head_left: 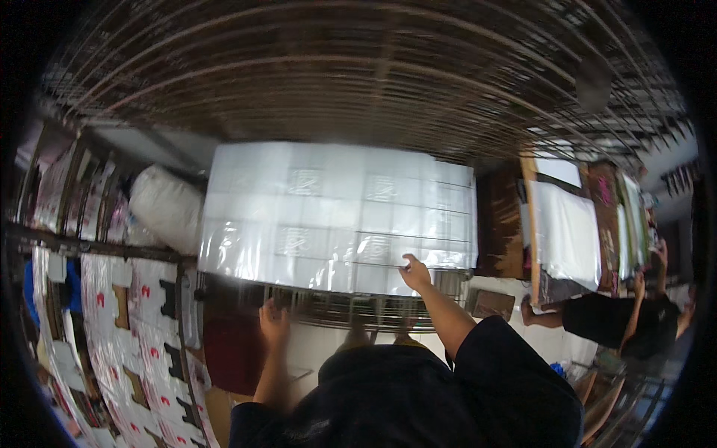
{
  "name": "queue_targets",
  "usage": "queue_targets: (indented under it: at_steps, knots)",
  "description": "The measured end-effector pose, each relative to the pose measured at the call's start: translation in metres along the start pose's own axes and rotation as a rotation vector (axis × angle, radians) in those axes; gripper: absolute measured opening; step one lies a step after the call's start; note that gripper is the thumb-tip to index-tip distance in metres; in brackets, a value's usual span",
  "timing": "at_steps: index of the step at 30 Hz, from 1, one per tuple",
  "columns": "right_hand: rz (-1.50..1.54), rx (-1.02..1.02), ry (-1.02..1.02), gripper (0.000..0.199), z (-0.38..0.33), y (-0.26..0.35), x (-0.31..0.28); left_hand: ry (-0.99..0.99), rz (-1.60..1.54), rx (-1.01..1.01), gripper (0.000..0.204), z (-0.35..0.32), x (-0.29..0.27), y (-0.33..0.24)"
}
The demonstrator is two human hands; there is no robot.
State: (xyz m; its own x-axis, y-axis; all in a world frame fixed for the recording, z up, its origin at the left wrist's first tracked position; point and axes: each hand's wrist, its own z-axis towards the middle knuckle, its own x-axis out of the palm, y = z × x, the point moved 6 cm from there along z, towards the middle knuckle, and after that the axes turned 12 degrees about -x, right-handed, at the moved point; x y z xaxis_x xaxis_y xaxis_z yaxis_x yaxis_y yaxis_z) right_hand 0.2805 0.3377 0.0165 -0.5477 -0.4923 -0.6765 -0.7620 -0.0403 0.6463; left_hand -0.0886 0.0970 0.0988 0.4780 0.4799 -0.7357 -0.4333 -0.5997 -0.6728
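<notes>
A large glossy sheet of clear plastic (pixel 321 213) with white printed patterns lies across a wire rack (pixel 343 310) in front of me. Thin wires of a rack show at the sheet's right side. My right hand (pixel 416 272) is over the sheet's near right edge, its thumb and forefinger apart; whether the fingertips touch the sheet cannot be made out. Nearer to me and lower, my left hand (pixel 274 321) is just off the sheet's near left edge. It is somewhat blurred, with fingers spread and nothing visible in it.
Many wire racks (pixel 336 60) hang overhead. At left stand a white wrapped bundle (pixel 168 209) and stacks of printed plastic sheets (pixel 112 321). A dark red seat-like object (pixel 235 355) sits below. At right, another person (pixel 620 317) works by a table with a white stack (pixel 564 231).
</notes>
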Motion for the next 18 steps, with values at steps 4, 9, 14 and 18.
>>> queue_targets:
  at_steps: [4,9,14,18]
  knots:
    - [-0.311,-0.02,-0.038,0.044,-0.058,-0.092,-0.062,0.097,0.144,0.195,0.034,-0.046,0.042,-0.018]
    - [-0.032,0.224,-0.392,0.028,-0.146,-0.148,-0.182,0.269,0.235,0.356,0.023,-0.099,0.093,-0.02]
    - [-0.071,0.268,-0.954,0.029,-0.233,-0.193,-0.251,0.349,0.358,0.139,0.02,-0.124,0.12,-0.015]
    - [-0.332,0.228,-1.046,0.037,-0.258,-0.214,-0.275,0.36,0.581,0.352,0.02,-0.131,0.137,-0.023]
